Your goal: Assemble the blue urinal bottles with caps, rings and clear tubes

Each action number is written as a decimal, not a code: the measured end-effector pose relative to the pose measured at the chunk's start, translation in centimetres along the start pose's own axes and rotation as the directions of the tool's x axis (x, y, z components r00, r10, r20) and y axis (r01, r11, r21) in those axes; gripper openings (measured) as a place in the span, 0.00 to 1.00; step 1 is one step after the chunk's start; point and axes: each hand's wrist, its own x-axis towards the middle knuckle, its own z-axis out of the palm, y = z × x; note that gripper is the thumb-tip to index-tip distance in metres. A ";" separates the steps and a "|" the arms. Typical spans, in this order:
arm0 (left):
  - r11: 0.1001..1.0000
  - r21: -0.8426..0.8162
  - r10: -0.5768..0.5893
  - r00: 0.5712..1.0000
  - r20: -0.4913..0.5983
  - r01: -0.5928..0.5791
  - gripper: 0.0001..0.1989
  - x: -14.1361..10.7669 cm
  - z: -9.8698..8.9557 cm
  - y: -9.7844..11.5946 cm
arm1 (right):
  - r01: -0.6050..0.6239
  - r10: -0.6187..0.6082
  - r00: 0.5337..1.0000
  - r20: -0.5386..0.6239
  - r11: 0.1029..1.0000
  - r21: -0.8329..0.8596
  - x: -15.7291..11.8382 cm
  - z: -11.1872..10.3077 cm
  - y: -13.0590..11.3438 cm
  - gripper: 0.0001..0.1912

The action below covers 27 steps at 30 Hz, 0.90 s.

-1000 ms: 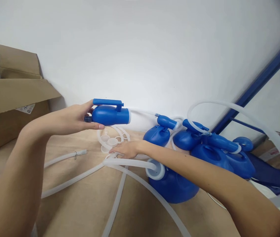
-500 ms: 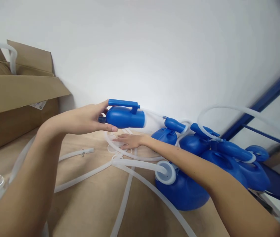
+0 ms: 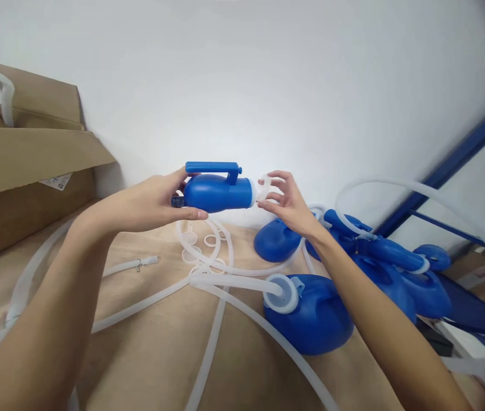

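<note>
My left hand (image 3: 163,197) holds a blue plastic urinal funnel (image 3: 214,193) by its narrow end, above the table. The funnel lies level, its flat handle on top and its wide end to the right. A dark fitting (image 3: 178,201) pokes from the narrow end between my thumb and fingers. My right hand (image 3: 287,200) pinches a translucent white cap (image 3: 263,189) against the wide end. How far the cap sits on or in the opening I cannot tell. Below lie loose white caps and rings (image 3: 191,255) among white hoses (image 3: 225,282).
A blue bottle (image 3: 323,319) with a white collar and hose lies at the right front. Several more blue bottles (image 3: 379,279) crowd the right side. An open cardboard box (image 3: 32,160) stands at the left. A white wall (image 3: 225,85) rises behind; a blue metal frame (image 3: 452,165) slants at the right.
My right hand has risen from the loose caps on the table to the funnel's wide end, with a white cap in its fingers. My left hand still holds the funnel, nearly unmoved.
</note>
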 end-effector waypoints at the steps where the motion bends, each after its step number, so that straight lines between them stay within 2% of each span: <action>1: 1.000 0.008 0.007 1.000 -0.004 -0.007 0.40 0.2 0.4 0.3 | 0.008 -0.007 1.000 -0.013 0.998 0.055 -1.3 -0.7 -1.1 0.32; 4: 0.997 0.036 0.066 0.997 -0.033 -0.065 0.35 0.8 2.1 1.9 | 0.008 -0.007 1.000 -0.013 0.994 0.108 -5.3 -1.5 -3.4 0.31; 8: 0.978 0.097 0.188 0.982 -0.028 -0.184 0.28 0.9 4.4 4.4 | -0.005 0.018 0.993 -0.117 0.994 0.108 -9.0 -0.7 -4.0 0.30; 10: 0.969 0.113 0.226 0.974 -0.028 -0.222 0.29 0.7 5.1 5.4 | 0.018 0.001 0.991 -0.133 0.990 0.143 -9.8 -0.6 -3.9 0.28; 13: 0.975 0.061 0.216 0.976 -0.003 -0.215 0.31 0.3 5.9 6.4 | 0.030 -0.020 0.999 -0.048 0.976 0.215 -10.4 -0.4 -4.2 0.24; 15: 0.978 0.013 0.206 0.978 0.023 -0.206 0.29 0.2 6.5 6.8 | 0.034 -0.026 0.999 -0.036 0.968 0.247 -10.5 0.0 -4.6 0.22; 19: 0.961 0.056 0.273 0.962 -0.025 -0.271 0.31 0.2 7.9 7.4 | 0.134 -0.087 0.978 -0.192 0.960 0.248 -10.7 1.7 -5.6 0.20; 22: 0.909 0.198 0.390 0.915 -0.099 -0.366 0.32 -0.2 8.6 7.5 | 0.193 -0.142 0.956 -0.257 0.964 0.184 -10.7 2.8 -6.1 0.28; 25: 0.836 0.350 0.484 0.868 -0.107 -0.423 0.33 -1.1 8.5 7.1 | 0.188 -0.144 0.959 -0.243 0.967 0.171 -10.8 3.2 -6.4 0.43; 27: 0.784 0.451 0.524 0.844 -0.114 -0.426 0.33 -1.7 8.3 6.7 | 0.192 -0.141 0.965 -0.222 0.955 0.227 -10.9 3.3 -6.7 0.48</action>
